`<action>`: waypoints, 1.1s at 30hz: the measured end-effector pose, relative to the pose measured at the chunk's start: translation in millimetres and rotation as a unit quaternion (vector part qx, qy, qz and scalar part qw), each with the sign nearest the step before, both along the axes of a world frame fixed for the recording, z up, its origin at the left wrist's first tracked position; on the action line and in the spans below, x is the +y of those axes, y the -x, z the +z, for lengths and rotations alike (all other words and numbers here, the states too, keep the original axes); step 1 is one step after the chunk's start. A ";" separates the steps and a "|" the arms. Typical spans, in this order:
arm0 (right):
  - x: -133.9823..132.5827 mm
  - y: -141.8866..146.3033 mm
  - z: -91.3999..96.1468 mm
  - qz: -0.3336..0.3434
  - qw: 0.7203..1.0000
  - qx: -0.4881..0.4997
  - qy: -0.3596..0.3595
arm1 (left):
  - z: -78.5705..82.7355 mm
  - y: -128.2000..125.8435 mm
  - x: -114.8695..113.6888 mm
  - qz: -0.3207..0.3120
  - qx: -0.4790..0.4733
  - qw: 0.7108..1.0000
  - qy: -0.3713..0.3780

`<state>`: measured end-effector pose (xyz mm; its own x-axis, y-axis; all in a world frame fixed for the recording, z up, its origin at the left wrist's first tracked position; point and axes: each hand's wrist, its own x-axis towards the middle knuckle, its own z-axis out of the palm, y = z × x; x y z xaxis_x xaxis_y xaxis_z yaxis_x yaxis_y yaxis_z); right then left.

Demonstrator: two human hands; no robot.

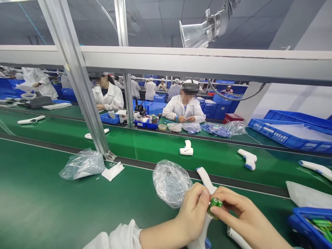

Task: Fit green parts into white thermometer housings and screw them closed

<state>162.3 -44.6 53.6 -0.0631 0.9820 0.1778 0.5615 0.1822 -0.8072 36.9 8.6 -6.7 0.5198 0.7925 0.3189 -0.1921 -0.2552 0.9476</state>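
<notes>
My left hand is closed around the handle of a white gun-shaped thermometer, whose lower end shows a blue part. My right hand pinches two small green batteries at the top of that handle, the fingertips of both hands close together. How far the batteries sit inside the handle is hidden by my fingers. Just beyond my hands lies a second white thermometer. Under my right wrist, another white piece is partly covered. Left of my hands sits a clear plastic bag of small metal parts.
At the lower right stands a blue bin of green batteries. On the green conveyor belt lie several white thermometers. Another bag of metal parts rests by the metal post. Co-workers sit across the belt; blue trays stand far right.
</notes>
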 end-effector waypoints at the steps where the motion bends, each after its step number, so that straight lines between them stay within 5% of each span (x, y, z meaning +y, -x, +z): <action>1: -0.3 -0.6 1.3 -0.002 1.000 -0.013 -0.004 | 0.3 0.0 0.7 -0.001 0.000 1.000 -0.004; 6: -2.3 -4.1 4.8 0.015 0.997 -0.078 -0.003 | 5.3 2.4 2.3 0.007 -0.017 1.000 0.004; 10: -2.9 -5.0 1.4 -0.053 0.995 0.026 -0.081 | 8.6 4.6 1.4 0.003 -0.022 0.999 0.027; 13: -3.3 -6.4 -0.8 -0.068 0.992 0.081 -0.072 | 9.1 4.5 0.8 -0.003 -0.023 0.999 0.038; 18: -1.6 -4.4 6.1 0.009 0.996 -0.055 -0.068 | 8.7 3.7 0.9 -0.012 -0.013 0.999 0.050; 21: 0.5 -2.4 11.0 0.059 0.996 -0.070 -0.025 | 8.3 3.9 0.3 -0.003 -0.024 0.999 0.049; 28: 10.0 -8.3 10.8 0.032 0.991 -0.095 0.094 | 2.5 4.9 -5.1 -0.030 -0.022 0.999 0.009; 33: 11.3 -0.8 1.1 -0.028 0.995 0.083 0.057 | 1.0 2.4 -4.2 -0.048 -0.091 0.992 0.072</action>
<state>163.1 -33.2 54.7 0.0139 0.9975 0.0689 0.4250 0.0565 -0.9034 34.5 4.4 -5.7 0.5394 0.7863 0.3014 -0.3811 -0.0912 0.9200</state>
